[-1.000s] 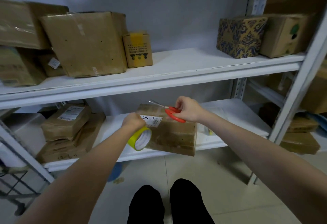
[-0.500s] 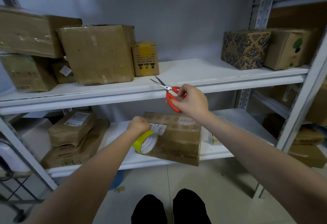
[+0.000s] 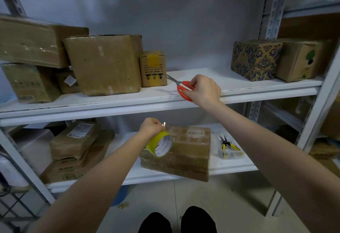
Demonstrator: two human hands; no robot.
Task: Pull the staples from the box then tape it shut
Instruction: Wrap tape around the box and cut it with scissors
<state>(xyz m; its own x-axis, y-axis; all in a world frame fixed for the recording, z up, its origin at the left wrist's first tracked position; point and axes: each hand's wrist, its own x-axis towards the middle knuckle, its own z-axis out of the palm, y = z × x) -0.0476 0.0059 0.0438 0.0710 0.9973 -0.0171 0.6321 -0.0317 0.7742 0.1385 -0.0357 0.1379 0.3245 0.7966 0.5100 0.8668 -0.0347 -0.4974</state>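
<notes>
A flat brown cardboard box (image 3: 189, 151) lies on the lower shelf, its top covered in clear tape, its front corner past the shelf edge. My left hand (image 3: 150, 128) is closed on a yellow-rimmed roll of clear tape (image 3: 161, 144), held against the box's left side. My right hand (image 3: 202, 90) grips red-handled scissors (image 3: 181, 86) over the upper shelf (image 3: 239, 85); the blades point left toward a small brown box (image 3: 153, 68).
Yellow-handled pliers (image 3: 227, 144) lie on the lower shelf (image 3: 233, 166) right of the box. Brown parcels (image 3: 77, 146) are stacked at lower left. Large cartons (image 3: 103, 63) fill the upper left; a patterned box (image 3: 255, 58) and a plain carton (image 3: 301, 58) stand upper right. A metal upright (image 3: 316, 111) rises at right.
My right hand has lifted the scissors from above the taped box up to the upper shelf. My left hand has stayed at the box with the tape roll.
</notes>
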